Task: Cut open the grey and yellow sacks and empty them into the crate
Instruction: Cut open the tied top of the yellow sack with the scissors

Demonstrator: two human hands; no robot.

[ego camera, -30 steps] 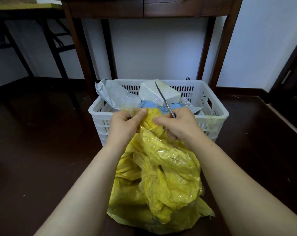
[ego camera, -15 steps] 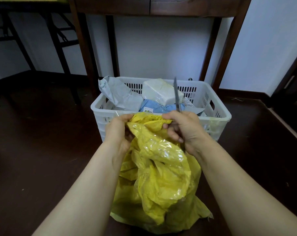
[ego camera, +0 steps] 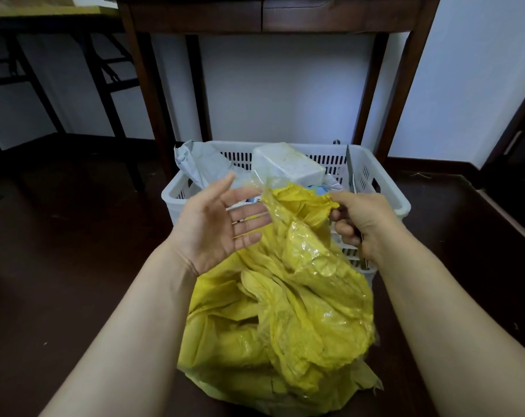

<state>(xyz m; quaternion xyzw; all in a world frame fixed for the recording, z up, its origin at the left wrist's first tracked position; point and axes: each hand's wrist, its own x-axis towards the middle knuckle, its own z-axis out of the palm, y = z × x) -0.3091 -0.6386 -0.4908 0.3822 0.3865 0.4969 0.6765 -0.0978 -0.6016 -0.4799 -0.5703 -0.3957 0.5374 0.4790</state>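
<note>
Yellow crinkly film, the sack (ego camera: 285, 311) slumps on the floor (ego camera: 75, 266) before the crate (ego camera: 384, 182), likely light, limp, slippery. Right hand (ego camera: 363, 224) pinches its mouth, clutching a blade (ego camera: 350, 167) too; left hand (ego camera: 216, 224) is open. Grip bunched plastic.

Dim, soft indoor light is recorded. The wall (ego camera: 285, 94) beyond the hands is brightest; the floor (ego camera: 75, 266) beside them is nearly black. Glints are noted on the yellow sack (ego camera: 285, 311) beside the right hand (ego camera: 366, 218). The table legs (ego camera: 147, 100) are bowed by wide-angle distortion.
</note>
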